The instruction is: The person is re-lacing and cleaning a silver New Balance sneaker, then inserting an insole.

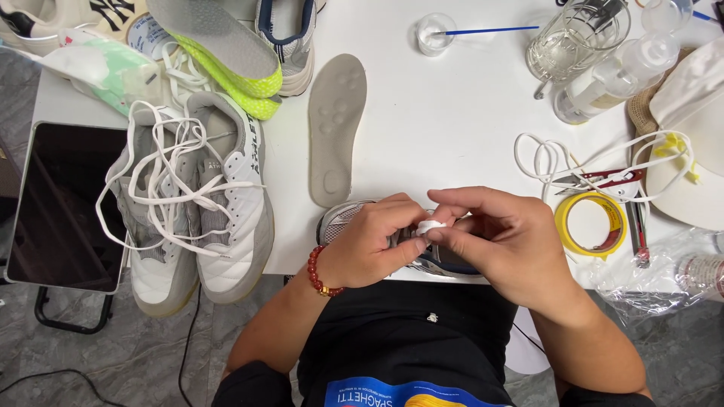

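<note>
Both hands, left (369, 245) and right (501, 234), pinch a white wad (431, 226), perhaps cotton; sneaker (354, 218) beneath.

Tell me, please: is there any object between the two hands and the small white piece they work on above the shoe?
Nothing visible is between them. The left hand and the right hand both pinch the small white piece directly with their fingertips, over the grey shoe at the table edge.
</note>
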